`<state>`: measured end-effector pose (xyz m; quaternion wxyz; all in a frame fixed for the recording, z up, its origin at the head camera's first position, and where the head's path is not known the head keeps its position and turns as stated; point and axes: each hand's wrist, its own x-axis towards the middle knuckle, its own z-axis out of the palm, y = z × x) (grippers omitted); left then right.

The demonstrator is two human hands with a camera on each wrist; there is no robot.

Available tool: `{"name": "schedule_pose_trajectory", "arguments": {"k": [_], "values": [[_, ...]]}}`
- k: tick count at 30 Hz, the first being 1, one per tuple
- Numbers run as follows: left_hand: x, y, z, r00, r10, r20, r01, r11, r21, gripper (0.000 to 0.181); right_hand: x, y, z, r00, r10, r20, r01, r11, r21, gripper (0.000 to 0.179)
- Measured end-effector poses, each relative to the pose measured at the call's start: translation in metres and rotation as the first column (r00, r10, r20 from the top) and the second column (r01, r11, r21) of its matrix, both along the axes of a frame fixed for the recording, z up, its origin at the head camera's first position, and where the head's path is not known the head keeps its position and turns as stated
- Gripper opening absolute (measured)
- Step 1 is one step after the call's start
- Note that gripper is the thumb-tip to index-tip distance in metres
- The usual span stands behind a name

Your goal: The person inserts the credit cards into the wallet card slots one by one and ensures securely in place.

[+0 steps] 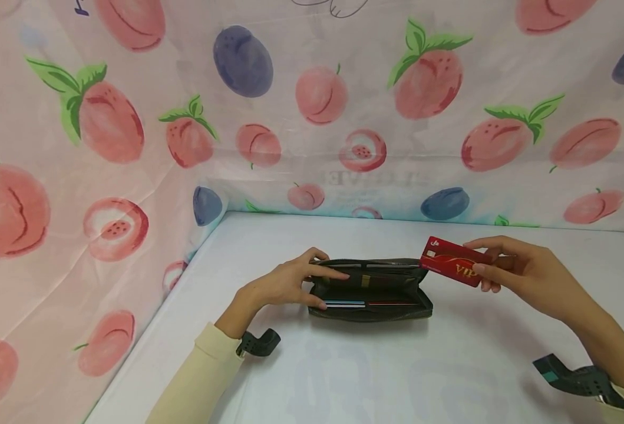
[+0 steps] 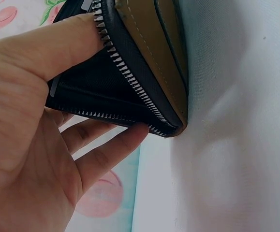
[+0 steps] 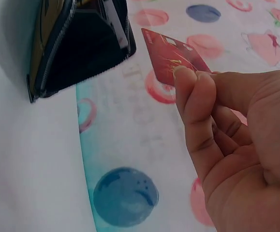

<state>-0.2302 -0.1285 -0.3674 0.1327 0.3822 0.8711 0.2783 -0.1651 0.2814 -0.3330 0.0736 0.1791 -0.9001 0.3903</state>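
A dark zip-around wallet [image 1: 372, 314] stands spread on the white table, its inside facing up. My left hand [image 1: 282, 284] holds the wallet's left end, with the thumb at the front edge and a finger reaching over the inside. In the left wrist view, the zipper teeth and a brown outer side of the wallet [image 2: 154, 58] show. My right hand [image 1: 531, 280] pinches a red VIP card [image 1: 452, 259] by its right end between thumb and fingers. The card is tilted beside the wallet's back right corner; in the right wrist view the card [image 3: 166, 55] is apart from the wallet [image 3: 89, 53].
Inside the wallet, light-edged cards [image 1: 345, 304] and a red-edged one [image 1: 393, 304] sit in the front slots. The white table [image 1: 375, 377] meets a fruit-printed cloth [image 1: 290, 59] at the back and left. Dark wrist mounts [image 1: 261, 343] are strapped to both wrists.
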Motion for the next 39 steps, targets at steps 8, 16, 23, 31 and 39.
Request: {"name": "schedule_pose_trajectory", "arguments": {"k": [8, 16, 23, 31, 39], "values": [[0.000, 0.000, 0.000, 1.000, 0.012, 0.017, -0.013, 1.000, 0.001, 0.060, 0.009, -0.020, 0.002, 0.989, 0.126, -0.079, -0.128, 0.991, -0.024, 0.037], [0.000, 0.000, 0.000, 1.000, 0.017, 0.008, -0.017, 1.000, -0.003, 0.060, 0.010, -0.039, -0.007, 0.960, 0.227, -0.166, -0.229, 0.973, 0.008, 0.040], [-0.001, 0.000, -0.001, 1.000, 0.010, 0.019, -0.010, 1.000, 0.005, 0.060, 0.007, -0.053, -0.017, 0.882, 0.331, -0.336, -0.331, 0.942, 0.061, 0.051], [-0.001, 0.000, 0.000, 1.000, -0.003, 0.016, 0.003, 1.000, 0.016, 0.060, 0.004, -0.062, -0.026, 0.796, 0.403, -0.451, -0.433, 0.901, 0.041, 0.022], [-0.001, 0.000, -0.001, 1.000, 0.008, 0.019, -0.008, 1.000, 0.006, 0.059, 0.006, -0.065, -0.028, 0.785, 0.444, -0.433, -0.448, 0.888, 0.099, 0.023]]}}
